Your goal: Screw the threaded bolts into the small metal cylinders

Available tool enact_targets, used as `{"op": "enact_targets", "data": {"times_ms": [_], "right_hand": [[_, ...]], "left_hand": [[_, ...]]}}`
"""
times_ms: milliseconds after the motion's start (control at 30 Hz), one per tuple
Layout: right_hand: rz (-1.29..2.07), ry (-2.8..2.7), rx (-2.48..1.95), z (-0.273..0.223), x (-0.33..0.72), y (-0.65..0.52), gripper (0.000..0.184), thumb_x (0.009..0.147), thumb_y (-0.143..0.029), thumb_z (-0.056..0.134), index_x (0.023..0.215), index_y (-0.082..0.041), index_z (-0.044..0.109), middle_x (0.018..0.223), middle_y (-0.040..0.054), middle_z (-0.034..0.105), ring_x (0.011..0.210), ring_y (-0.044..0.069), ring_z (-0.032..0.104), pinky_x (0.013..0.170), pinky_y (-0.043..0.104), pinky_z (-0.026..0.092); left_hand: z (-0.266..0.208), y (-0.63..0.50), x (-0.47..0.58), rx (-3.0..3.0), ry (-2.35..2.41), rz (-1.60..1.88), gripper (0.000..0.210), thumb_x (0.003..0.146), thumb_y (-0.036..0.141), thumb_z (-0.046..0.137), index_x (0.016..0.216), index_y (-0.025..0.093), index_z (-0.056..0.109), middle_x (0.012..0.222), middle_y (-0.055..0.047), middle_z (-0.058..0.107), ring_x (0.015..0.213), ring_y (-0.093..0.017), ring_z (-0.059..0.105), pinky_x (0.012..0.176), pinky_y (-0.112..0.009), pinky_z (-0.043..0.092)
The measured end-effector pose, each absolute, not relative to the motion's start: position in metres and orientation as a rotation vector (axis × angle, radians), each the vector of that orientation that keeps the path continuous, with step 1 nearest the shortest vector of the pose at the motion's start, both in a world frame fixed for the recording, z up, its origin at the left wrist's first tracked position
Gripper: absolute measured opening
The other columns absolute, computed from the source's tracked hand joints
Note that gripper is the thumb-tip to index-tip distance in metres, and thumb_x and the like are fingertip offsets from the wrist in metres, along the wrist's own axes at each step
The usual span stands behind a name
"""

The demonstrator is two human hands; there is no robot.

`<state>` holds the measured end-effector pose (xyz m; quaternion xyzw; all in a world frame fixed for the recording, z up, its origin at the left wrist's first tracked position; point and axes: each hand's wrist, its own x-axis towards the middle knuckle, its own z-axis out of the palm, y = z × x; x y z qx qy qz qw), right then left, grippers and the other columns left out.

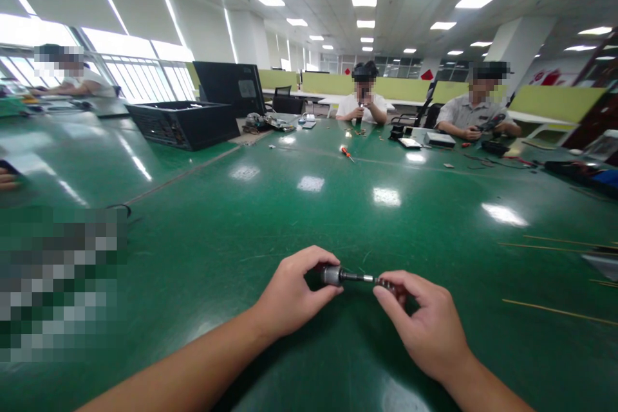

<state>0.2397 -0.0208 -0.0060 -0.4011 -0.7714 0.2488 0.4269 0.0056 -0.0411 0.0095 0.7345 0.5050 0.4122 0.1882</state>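
Near the front of the green table (290, 225), my left hand (294, 290) is closed around a grey metal cylinder (331, 275), thumb below and fingers above. A thin dark shaft (355, 277) sticks out of the cylinder to the right and ends in a bright silver tip. My right hand (425, 322) pinches a small dark ridged metal piece (386, 284), spiral-looking, in line with that tip. The two pieces meet or nearly meet; I cannot tell if they are joined. My fingers hide part of each.
An orange screwdriver (346, 152) lies further back. At the back left stands an open black computer case (186, 125), with circuit boards (268, 122) beside it. Thin yellow rods (555, 311) lie at right. Several people sit around; one far-right person (476, 112) holds a power tool.
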Motion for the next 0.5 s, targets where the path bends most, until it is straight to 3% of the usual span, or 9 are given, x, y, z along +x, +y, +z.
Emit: {"op": "enact_targets", "data": {"times_ms": [133, 300, 500], "right_hand": [[0.785, -1.737, -0.966, -0.01, 0.245, -0.019, 0.034, 0.099, -0.041, 0.048, 0.087, -0.017, 0.068, 0.067, 0.0009, 0.061, 0.054, 0.013, 0.055, 0.052, 0.023, 0.043], [0.878, -1.717, -0.888, -0.019, 0.246, -0.016, 0.049, 0.104, -0.042, 0.035, 0.064, -0.019, 0.051, 0.06, -0.0009, 0.048, 0.053, 0.012, 0.048, 0.051, 0.023, 0.037], [0.779, -1.801, -0.829, -0.023, 0.241, -0.018, 0.048, 0.104, -0.039, 0.036, 0.061, -0.02, 0.044, 0.058, -0.0019, 0.042, 0.055, 0.012, 0.044, 0.054, 0.025, 0.034]], "left_hand": [[0.008, -0.038, 0.002, 1.976, 1.516, 1.112, 0.028, 0.073, 0.014, 0.077, 0.098, 0.022, 0.067, 0.091, 0.001, 0.069, 0.085, -0.016, 0.063, 0.08, -0.029, 0.048], [0.006, -0.033, 0.0, 1.817, 1.49, 1.142, 0.037, 0.079, 0.025, 0.073, 0.116, 0.024, 0.066, 0.103, -0.004, 0.067, 0.097, -0.021, 0.064, 0.087, -0.034, 0.049], [0.022, -0.046, -0.016, 1.46, 1.399, 1.165, 0.03, 0.083, 0.035, 0.068, 0.108, 0.019, 0.06, 0.111, -0.011, 0.071, 0.107, -0.026, 0.067, 0.099, -0.04, 0.05]]}}
